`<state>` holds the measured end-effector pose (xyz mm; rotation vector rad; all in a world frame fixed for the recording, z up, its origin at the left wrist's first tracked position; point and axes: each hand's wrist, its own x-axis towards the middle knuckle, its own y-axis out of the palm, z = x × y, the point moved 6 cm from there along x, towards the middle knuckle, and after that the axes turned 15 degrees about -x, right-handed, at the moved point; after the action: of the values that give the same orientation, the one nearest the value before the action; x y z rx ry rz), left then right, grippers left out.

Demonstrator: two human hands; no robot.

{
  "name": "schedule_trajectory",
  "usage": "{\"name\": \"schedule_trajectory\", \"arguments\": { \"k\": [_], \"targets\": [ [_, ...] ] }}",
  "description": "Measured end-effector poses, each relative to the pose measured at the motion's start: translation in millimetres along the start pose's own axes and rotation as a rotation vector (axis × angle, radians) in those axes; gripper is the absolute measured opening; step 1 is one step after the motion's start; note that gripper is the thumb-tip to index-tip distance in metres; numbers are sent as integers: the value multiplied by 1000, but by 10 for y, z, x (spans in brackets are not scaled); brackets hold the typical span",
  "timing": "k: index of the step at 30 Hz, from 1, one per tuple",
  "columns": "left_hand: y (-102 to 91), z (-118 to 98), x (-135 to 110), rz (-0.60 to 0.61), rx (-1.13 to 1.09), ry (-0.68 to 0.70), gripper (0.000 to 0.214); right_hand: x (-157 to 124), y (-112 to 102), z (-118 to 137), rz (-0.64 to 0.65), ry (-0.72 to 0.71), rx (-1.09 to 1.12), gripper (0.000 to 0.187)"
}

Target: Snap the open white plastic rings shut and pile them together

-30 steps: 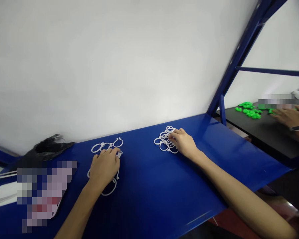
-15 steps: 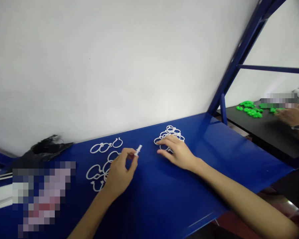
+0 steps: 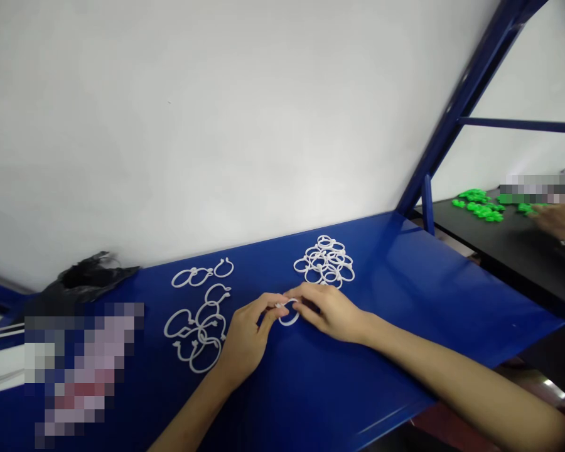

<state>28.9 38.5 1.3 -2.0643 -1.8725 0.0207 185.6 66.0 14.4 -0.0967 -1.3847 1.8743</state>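
Tabletop (image 3: 405,270), with wall (image 3: 216,125) behind it. On the tabletop, far left at the back: bag (image 3: 85,279); before it, one flat object (image 3: 91,364), masked. Right of these, rings in two lots: a row of three (image 3: 199,276) towards the wall, and an overlapping cluster (image 3: 202,340) before it. Centre front: single ring (image 3: 289,324), between left hand (image 3: 249,333) and right hand (image 3: 332,311), both touching it. Behind the right hand: ring heap (image 3: 327,258). Beyond the tabletop's right end, past frame post (image 3: 452,119): second table (image 3: 494,242), bearing small pieces (image 3: 484,210), a co-worker's hand (image 3: 562,220) at their right.
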Motion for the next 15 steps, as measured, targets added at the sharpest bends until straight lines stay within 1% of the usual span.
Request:
{"name": "schedule_trajectory", "arguments": {
  "k": [2, 5, 12, 15],
  "targets": [
    [-4, 3, -4, -18, 21, 2, 12, -5, 17, 48, 15, -41, 16, 16],
    [-16, -2, -11, -28, 44, 17, 5, -14, 21, 103, 25, -96, 27, 18],
    [-13, -16, -38, 36, 146, 69, 18, -60, -24, 242, 44, -249, -15, 27],
    [23, -12, -49, 78, 262, 153, 18, -62, -4, 235, 42, -270, -12, 27]
  ]
}}
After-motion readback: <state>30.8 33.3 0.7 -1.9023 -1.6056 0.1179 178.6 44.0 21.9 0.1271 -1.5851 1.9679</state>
